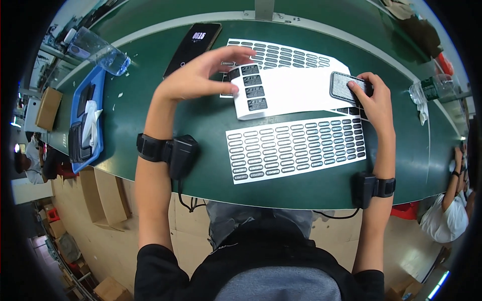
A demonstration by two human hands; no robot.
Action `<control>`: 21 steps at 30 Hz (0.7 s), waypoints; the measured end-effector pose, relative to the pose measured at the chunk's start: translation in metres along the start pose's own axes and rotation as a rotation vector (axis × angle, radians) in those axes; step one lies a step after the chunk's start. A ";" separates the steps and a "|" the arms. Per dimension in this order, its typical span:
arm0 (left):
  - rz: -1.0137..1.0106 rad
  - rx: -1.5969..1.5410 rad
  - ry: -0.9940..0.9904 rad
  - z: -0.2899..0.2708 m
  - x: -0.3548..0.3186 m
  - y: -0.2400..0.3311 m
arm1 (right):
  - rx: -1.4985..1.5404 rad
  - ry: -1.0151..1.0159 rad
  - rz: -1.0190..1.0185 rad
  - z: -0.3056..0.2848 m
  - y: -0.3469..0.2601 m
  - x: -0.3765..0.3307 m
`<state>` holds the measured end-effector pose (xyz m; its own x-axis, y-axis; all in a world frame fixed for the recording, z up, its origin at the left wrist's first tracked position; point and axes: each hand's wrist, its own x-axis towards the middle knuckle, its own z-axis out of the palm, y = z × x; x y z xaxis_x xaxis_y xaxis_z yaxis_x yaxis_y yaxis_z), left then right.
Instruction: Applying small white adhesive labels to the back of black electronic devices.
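Observation:
My right hand (376,103) grips a small rectangular piece (343,86) with a pale mesh face and a dark rim, thumb on top. It is held over the right end of a white backing sheet (296,90), which has a column of black rectangular labels at its curled left end. Beside those labels is my left hand (198,75), its thumb and fingers spread; whether the thumb tip touches the sheet I cannot tell. Under the backing sheet, toward the back, lies a sheet of dark oval stickers (291,55). Another oval-sticker sheet (296,150) lies flat in front.
A phone (193,47) lies behind my left hand on the green table (201,180). At the left are a blue tray (100,125) with dark items and a clear bottle (103,55). Another bottle (434,89) stands right. Black wrist devices (183,155) trail cables.

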<state>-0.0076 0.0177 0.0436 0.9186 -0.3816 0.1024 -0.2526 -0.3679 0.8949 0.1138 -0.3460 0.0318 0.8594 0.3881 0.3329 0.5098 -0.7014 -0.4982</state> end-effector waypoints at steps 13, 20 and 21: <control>-0.069 -0.402 0.293 0.056 0.025 0.018 | 0.297 0.008 -0.264 -0.009 -0.031 -0.005; 0.013 -0.399 0.239 0.084 0.026 0.029 | 0.594 -0.295 -0.287 0.015 -0.088 -0.035; 0.053 -0.355 0.192 0.085 0.026 0.031 | 0.621 -0.342 -0.268 0.017 -0.088 -0.037</control>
<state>-0.0173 -0.0759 0.0376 0.9557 -0.2146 0.2013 -0.2112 -0.0241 0.9771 0.0377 -0.2889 0.0493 0.6159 0.7328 0.2892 0.5443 -0.1305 -0.8286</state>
